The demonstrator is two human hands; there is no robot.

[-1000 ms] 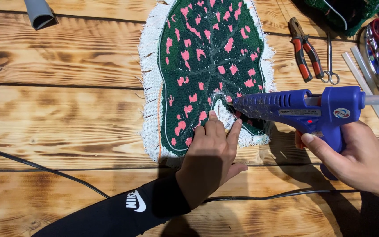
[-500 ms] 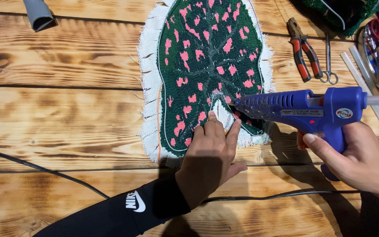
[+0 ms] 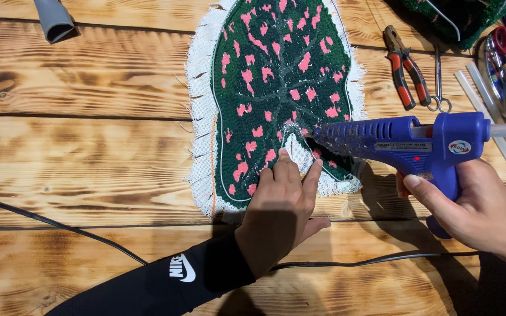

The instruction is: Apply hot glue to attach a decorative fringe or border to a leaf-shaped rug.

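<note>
Scorched, strongly grained wooden planks make up the surface (image 3: 89,146), and on it, in the upper middle of the frame, lies a leaf-shaped tufted rug piece (image 3: 276,88), dark green with pink flecks and a frayed white backing cloth border (image 3: 201,117). The left hand (image 3: 282,216), reaching in from the lower middle in a black sleeve, lies flat with its fingers together, fingertips pressing on the white notch at the bottom of the leaf. The right hand (image 3: 481,210), at the lower right, is clamped around the grip of a blue hot glue gun (image 3: 405,143), one finger resting by the trigger; the nozzle points left and sits at or just above the notch, right beside the left fingertips. By the look of it, the step in hand is gluing down the cloth edge at the notch. The next move seems to call for a steady squeeze and a slow run of the nozzle along the edge, with the pressing fingers kept clear of hot glue. Orange-handled pliers (image 3: 404,73) and small scissors (image 3: 438,82) lie at the upper right, clear glue sticks (image 3: 493,129) near the right edge, a grey object (image 3: 54,20) at the upper left, and a black cable (image 3: 60,225) crosses the lower planks.
</note>
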